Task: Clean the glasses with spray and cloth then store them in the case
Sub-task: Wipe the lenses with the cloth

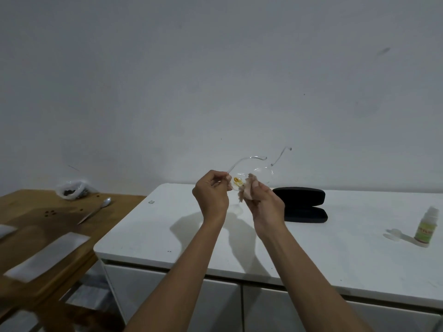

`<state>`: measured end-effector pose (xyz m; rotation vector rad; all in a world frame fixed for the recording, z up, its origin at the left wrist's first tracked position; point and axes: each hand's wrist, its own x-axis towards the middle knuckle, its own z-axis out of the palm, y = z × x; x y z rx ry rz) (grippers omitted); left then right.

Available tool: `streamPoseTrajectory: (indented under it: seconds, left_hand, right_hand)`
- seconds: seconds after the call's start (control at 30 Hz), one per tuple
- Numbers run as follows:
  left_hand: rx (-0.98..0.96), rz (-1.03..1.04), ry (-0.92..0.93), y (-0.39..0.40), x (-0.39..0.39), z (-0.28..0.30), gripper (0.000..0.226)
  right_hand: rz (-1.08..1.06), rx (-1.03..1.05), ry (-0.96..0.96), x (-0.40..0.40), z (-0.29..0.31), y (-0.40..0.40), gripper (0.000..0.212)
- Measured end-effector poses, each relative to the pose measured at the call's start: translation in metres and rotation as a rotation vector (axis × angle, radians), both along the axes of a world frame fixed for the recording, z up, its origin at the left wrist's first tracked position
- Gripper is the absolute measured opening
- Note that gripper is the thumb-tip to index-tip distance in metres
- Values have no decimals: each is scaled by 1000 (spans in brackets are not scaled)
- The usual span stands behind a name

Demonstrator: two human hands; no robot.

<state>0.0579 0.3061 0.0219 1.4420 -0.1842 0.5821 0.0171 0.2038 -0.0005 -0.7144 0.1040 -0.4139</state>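
I hold the clear-framed glasses [262, 172] up in front of me above the white cabinet top [182, 226]. My left hand [211, 192] pinches the frame at its left hinge. My right hand [262, 200] grips a pale crumpled cloth [248, 191] pressed against the left lens, which shows a yellowish smear [237, 180]. Both temple arms point away from me toward the wall. A black glasses case [302, 204] lies open on the cabinet just behind my right hand. The small spray bottle [427, 227] stands at the far right, with its clear cap [394, 233] lying beside it.
A wooden table [48, 226] stands lower at the left, carrying a spoon [96, 209], a plastic bag of dark bits [72, 190] and pale paper sheets [48, 252]. A bare white wall rises right behind the cabinet. Cabinet door fronts [215, 305] lie below.
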Motion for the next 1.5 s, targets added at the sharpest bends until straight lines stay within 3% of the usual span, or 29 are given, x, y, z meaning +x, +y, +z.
streamPoseTrajectory:
  seconds: [0.2, 0.3, 0.43, 0.73, 1.1, 1.3, 1.5]
  left_hand:
    - [-14, -46, -2, -5, -13, -4, 6]
    - [-66, -93, -1, -6, -18, 0, 4]
    - [-73, -89, -20, -4, -17, 2, 5]
    - [-46, -109, -47, -3, -20, 7, 5]
    - [-26, -145, 44, 27, -3, 3, 14]
    - [-23, -99, 54, 19, -6, 1, 13]
    - [21, -9, -57, 2, -21, 3, 6]
  right_hand:
    - [-277, -192, 81, 4, 4, 25, 12]
    - [-467, -380, 140, 6, 5, 29, 17]
    - [-519, -436, 110, 4, 9, 32, 20]
    - [-293, -116, 100, 14, 22, 33, 9]
    - [0, -677, 47, -11, 26, 10, 9]
    - [-376, -771, 144, -21, 31, 24, 23]
    - [-604, -478, 168, 3, 28, 39, 12]
